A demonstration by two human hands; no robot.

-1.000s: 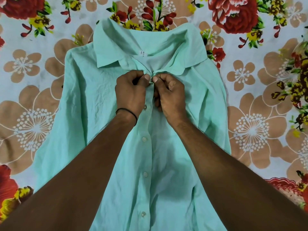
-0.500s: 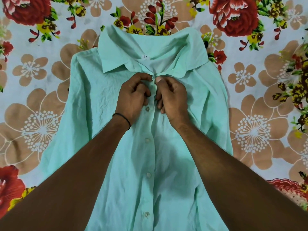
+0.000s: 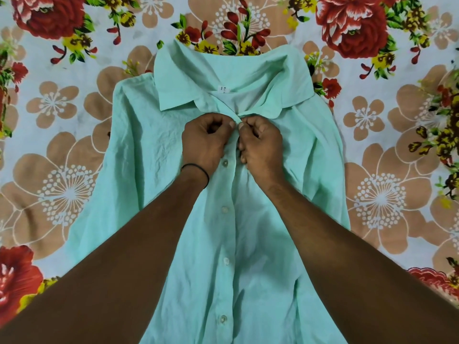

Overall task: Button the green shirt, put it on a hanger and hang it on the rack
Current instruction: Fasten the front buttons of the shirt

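Two arms are in view: the left forearm [image 3: 124, 256] and the right forearm [image 3: 335, 244], both bare along their whole visible length up to the left hand [image 3: 203, 142] and the right hand [image 3: 263, 145]. One worn item is visible: a thin black band [image 3: 198, 170], plain and cord-like, encircling the left wrist just below the hand. Fine dark hair shows on the right forearm, and the left thumbnail [image 3: 232, 124] and right thumbnail [image 3: 241, 125] are cut short.
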